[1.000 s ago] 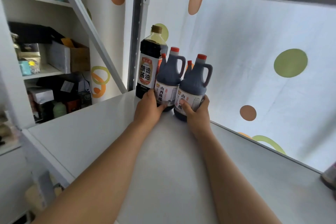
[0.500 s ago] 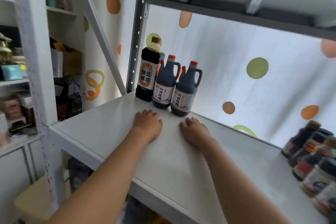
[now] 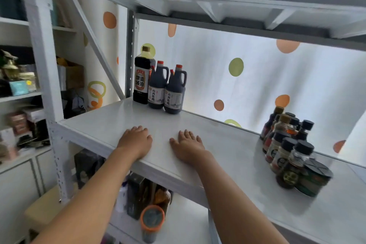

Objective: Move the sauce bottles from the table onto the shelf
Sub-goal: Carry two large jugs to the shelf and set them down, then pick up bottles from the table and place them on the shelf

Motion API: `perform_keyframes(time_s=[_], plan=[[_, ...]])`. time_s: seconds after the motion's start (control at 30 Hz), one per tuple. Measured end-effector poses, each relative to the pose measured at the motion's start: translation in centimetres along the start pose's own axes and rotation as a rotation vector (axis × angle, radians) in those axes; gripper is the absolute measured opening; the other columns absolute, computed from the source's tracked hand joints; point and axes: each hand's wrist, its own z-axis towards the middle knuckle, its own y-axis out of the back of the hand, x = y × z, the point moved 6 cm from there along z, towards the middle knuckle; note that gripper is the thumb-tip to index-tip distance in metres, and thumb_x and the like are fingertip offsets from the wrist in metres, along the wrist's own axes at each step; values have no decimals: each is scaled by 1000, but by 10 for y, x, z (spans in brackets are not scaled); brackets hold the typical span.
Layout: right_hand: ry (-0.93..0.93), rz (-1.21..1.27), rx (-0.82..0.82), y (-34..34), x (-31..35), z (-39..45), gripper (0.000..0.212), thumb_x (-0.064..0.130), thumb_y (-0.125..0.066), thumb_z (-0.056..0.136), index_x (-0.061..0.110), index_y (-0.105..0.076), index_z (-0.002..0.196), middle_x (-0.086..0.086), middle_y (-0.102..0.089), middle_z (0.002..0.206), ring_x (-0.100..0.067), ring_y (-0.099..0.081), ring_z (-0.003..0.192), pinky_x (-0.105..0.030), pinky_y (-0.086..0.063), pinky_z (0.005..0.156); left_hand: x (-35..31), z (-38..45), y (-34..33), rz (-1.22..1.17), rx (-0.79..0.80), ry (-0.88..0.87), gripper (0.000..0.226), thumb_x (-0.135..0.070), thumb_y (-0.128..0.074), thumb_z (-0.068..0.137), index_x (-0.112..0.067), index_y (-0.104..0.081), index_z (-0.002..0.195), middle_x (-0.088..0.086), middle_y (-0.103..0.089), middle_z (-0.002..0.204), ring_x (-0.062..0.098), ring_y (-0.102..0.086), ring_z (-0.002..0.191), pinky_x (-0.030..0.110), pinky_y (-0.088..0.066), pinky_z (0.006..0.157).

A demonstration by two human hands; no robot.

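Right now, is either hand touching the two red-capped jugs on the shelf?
Apart. The head view shows bare shelf between the jugs and both the left hand and right hand.

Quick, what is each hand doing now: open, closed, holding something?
Left hand: open, flat on the shelf, holding nothing.
Right hand: open, flat on the shelf, holding nothing.

Two bare forearms and hands [image 3: 160, 143] — no sleeves, no rings.
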Motion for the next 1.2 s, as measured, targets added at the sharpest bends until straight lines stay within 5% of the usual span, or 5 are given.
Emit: perform_keyframes(time_s=[0.27, 0.4, 0.5, 0.67, 1.2], plan=[[157, -10, -42, -4, -12, -114, 59, 38, -16, 105, 10, -10, 157, -9, -6, 165, -23, -3, 152, -46, -4, 123, -32, -112, -14, -119, -220, 119, 51, -30, -18, 104, -11, -25, 151, 5, -18, 161, 21, -12, 148, 35, -6, 119], [275, -182, -336, -21, -15, -185, 54, 26, -24, 104, 1, -23, 152, -18, -25, 159, -30, -20, 149, -45, -15, 120, -58, -181, -15, -215, -277, 172, 46, -30, -25, 104, -15, -38, 145, 2, -32, 155, 23, -40, 135, 40, -39, 104], [374, -91, -424, -46, -21, -230, 53, 28, -23, 106, 3, -25, 153, -15, -22, 161, -26, -13, 151, -43, 1, 122, -83, -241, -31, -150, -279, 70, 44, -27, -28, 104, -16, -39, 145, 0, -35, 154, 17, -32, 141, 34, -33, 109], [547, 57, -296, -106, 10, -294, 54, 33, -17, 107, 8, -23, 154, -8, -20, 163, -18, -9, 152, -36, 3, 123, -71, -365, -64, -158, -367, 222, 49, -24, -27, 105, -8, -23, 152, 7, -19, 160, 17, -8, 149, 25, -4, 117], [1266, 205, 186, -277, 223, -669, 53, 31, -19, 107, 10, -17, 156, -4, -13, 164, -11, -1, 151, -34, 3, 123, 41, -836, -83, -112, -577, 917, 53, -14, -37, 101, -7, -21, 151, 8, -20, 159, 13, -1, 148, 32, -11, 120]])
